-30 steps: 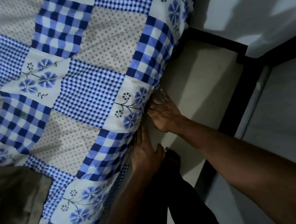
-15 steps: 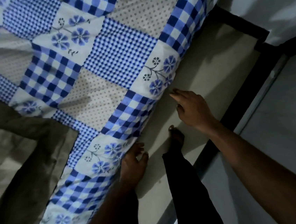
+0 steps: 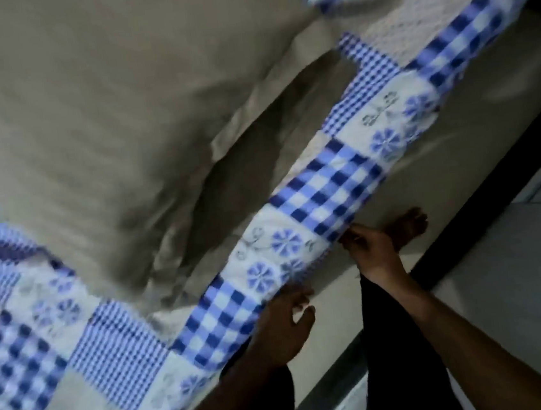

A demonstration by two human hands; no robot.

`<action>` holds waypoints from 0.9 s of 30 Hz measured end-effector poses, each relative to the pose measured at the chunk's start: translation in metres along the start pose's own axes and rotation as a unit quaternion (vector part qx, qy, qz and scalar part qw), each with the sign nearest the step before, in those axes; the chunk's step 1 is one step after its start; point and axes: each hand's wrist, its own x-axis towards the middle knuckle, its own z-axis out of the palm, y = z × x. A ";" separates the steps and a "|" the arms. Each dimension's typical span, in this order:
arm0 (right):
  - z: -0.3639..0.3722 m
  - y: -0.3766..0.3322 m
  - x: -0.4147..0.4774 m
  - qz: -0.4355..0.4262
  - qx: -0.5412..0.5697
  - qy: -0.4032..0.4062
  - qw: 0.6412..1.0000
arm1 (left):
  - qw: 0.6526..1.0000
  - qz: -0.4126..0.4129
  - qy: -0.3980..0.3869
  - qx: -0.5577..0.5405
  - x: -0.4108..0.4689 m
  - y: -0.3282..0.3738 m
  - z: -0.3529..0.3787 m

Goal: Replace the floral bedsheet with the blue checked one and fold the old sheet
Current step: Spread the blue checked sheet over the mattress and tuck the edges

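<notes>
The blue checked sheet (image 3: 321, 189), with flower and dotted patches, covers the bed and hangs over its near side. My right hand (image 3: 372, 246) is at that hanging edge, its curled fingers pinching the cloth. My left hand (image 3: 285, 325) is lower along the same edge, fingers loosely spread beside the sheet with nothing between them and the thumb. A large beige cloth (image 3: 152, 110) lies rumpled on top of the sheet; no floral pattern shows on it. The frame is blurred.
My bare foot (image 3: 406, 227) and dark trouser legs (image 3: 389, 359) stand on the pale floor (image 3: 455, 138) close to the bed. A dark strip (image 3: 500, 180) runs along the floor on the right, with a pale wall or panel beyond.
The view has swung left along the bed, bringing the beige cloth into the middle. Both hands have moved along the sheet's side edge, and the right hand has closed on it.
</notes>
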 end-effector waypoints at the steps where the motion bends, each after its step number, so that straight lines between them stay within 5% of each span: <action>1: 0.031 -0.001 -0.019 0.024 0.030 -0.004 0.999 | 1.000 -0.001 -0.003 0.015 -0.021 -0.028 -0.013; 8: 0.183 -0.029 -0.134 0.140 0.141 -0.007 0.980 | 0.995 -0.021 0.005 0.101 -0.149 -0.151 -0.078; 13: 0.238 -0.032 -0.176 0.155 0.160 -0.054 0.973 | 0.994 -0.020 0.021 0.107 -0.199 -0.210 -0.096; 21: 0.326 -0.007 -0.255 0.193 0.210 0.006 0.958 | 0.987 -0.028 0.015 0.157 -0.292 -0.320 -0.127; 27: 0.418 -0.012 -0.342 0.188 0.245 -0.031 0.951 | 0.980 -0.092 -0.011 0.176 -0.367 -0.404 -0.161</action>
